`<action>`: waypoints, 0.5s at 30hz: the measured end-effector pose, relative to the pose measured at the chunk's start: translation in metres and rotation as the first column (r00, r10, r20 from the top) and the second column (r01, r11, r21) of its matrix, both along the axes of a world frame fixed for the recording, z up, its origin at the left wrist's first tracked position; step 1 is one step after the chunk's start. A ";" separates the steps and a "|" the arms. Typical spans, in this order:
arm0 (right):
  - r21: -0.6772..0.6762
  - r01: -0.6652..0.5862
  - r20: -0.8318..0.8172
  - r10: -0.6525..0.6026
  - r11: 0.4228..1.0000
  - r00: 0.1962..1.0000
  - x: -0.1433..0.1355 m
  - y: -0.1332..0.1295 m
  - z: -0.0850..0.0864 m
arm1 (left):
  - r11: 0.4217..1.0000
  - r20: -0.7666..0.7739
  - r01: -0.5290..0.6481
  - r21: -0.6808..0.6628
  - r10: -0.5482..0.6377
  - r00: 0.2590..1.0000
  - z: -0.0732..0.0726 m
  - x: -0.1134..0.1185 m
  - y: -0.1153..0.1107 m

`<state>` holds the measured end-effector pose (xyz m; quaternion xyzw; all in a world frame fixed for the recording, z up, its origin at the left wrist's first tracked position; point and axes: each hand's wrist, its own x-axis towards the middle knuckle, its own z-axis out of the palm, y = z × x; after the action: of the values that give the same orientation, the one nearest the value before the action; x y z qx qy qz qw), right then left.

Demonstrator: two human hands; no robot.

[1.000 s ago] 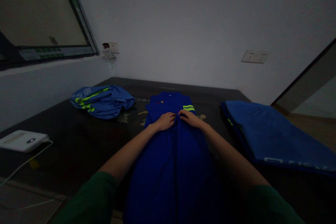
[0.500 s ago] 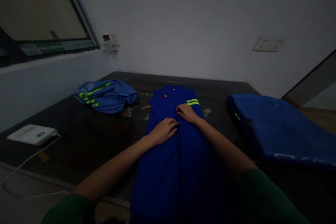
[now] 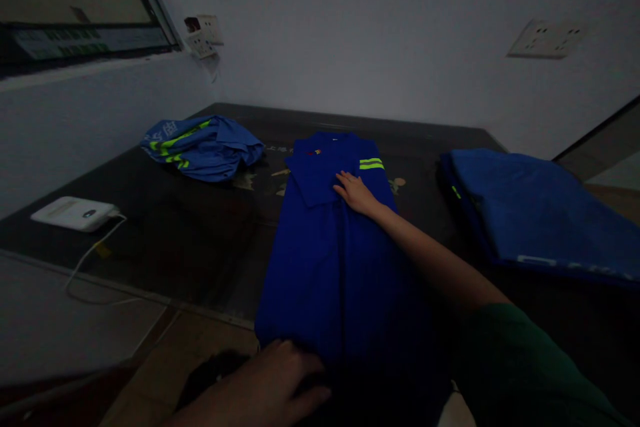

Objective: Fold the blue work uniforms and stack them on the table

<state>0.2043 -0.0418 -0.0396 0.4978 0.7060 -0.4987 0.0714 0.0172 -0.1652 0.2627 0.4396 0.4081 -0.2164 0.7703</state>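
Down toward the bottom of the view has come the left hand (image 3: 270, 380), which half a second ago lay on the middle of the blue shirt (image 3: 310, 267); the right hand (image 3: 356, 192) rests high on the shirt, much as before. Its fingers are slightly spread and lie over the cloth, beside the turned-in short sleeve (image 3: 313, 180); the left fingers are bent, the thumb apart — whether they pinch any cloth I cannot tell.

The shirt lies on the dark table (image 3: 200, 253), its long axis running away from the person, collar (image 3: 334, 137) at the far end; a dark lengthwise line runs down its middle. What seems to matter most for any move is this span: the left hand is nearer the bottom end, the right nearer the collar, with most of the body stretched between them.

Near the left hand, the bottom end reaches past the table's front edge, though the lowest part is lost in shadow; bare table separates the shirt from the crumpled shirt (image 3: 205, 147) on the left and the folded cloth (image 3: 540, 213) on the right — the left side offers more room.
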 end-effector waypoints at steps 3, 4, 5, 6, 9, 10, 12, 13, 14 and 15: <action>-0.051 -0.034 0.038 0.036 0.998 0.999 -0.004 -0.006 -0.005 | 0.991 -0.012 -0.108 -0.078 0.108 0.994 -0.004 0.013 -0.037; -0.062 -0.042 0.037 0.044 0.997 0.998 -0.004 -0.006 -0.008 | 0.979 0.005 -0.172 -0.108 0.173 0.985 -0.007 0.020 -0.048; -0.074 -0.047 0.034 0.049 0.996 0.998 -0.004 -0.006 -0.010 | 0.960 0.022 -0.247 -0.132 0.251 0.968 -0.009 0.028 -0.059; -0.086 -0.049 0.033 0.052 0.995 0.998 -0.004 -0.005 -0.013 | 0.932 0.032 -0.331 -0.148 0.339 0.940 -0.010 0.036 -0.068; -0.119 -0.052 0.028 0.056 0.992 0.998 -0.003 -0.002 -0.020 | 0.820 0.063 -0.544 -0.177 0.561 0.826 -0.007 0.055 -0.083; -0.124 -0.050 0.025 0.054 0.991 0.998 -0.003 -0.002 -0.022 | 0.790 0.082 -0.583 -0.193 0.605 0.792 -0.005 0.060 -0.084; -0.130 -0.043 0.025 0.047 0.991 0.999 -0.003 -0.001 -0.026 | 0.753 0.113 -0.613 -0.239 0.649 0.752 0.001 0.065 -0.079; -0.132 -0.040 0.030 0.044 0.990 0.999 -0.003 0.000 -0.028 | 0.739 0.120 -0.617 -0.271 0.662 0.740 0.003 0.067 -0.076; -0.132 -0.039 0.036 0.044 0.990 0.998 -0.004 0.000 -0.030 | 0.728 0.124 -0.615 -0.303 0.670 0.732 0.004 0.068 -0.072; -0.132 -0.040 0.042 0.045 0.990 0.998 -0.004 0.001 -0.032 | 0.719 0.128 -0.612 -0.328 0.676 0.726 0.004 0.068 -0.068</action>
<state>0.2006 -0.0412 -0.0711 0.4879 0.6804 -0.5311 0.1302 0.0855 -0.2336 0.2670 0.1852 0.4080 0.0697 0.8913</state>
